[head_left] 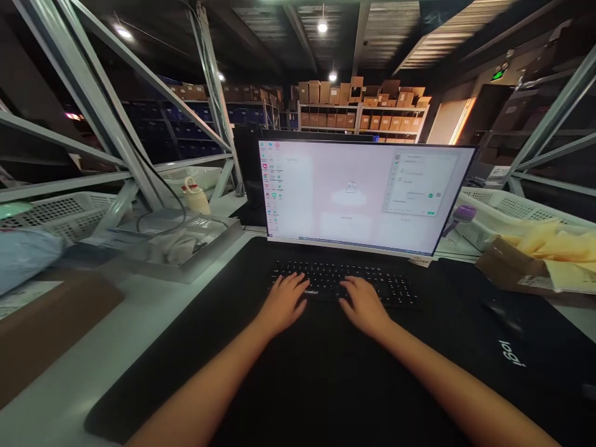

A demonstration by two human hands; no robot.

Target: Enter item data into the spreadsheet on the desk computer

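Observation:
A black keyboard (372, 279) lies on a large black desk mat (326, 385) in front of a bright monitor (354, 192). My left hand (284, 301) rests on the keyboard's left half, fingers spread over the keys. Over the keys at the middle lies my right hand (365, 304), its fingers also apart. Neither hand holds anything. A black mouse (503, 313) sits on the mat to the right, apart from my right hand.
Left of the mat are a grey tray (186, 261) with papers and cables, a white basket (65, 211), a cream bottle (195, 195) and a brown box (51, 323). At right, yellow bags (549, 245) lie on a carton. Shelves of cartons (363, 105) stand behind.

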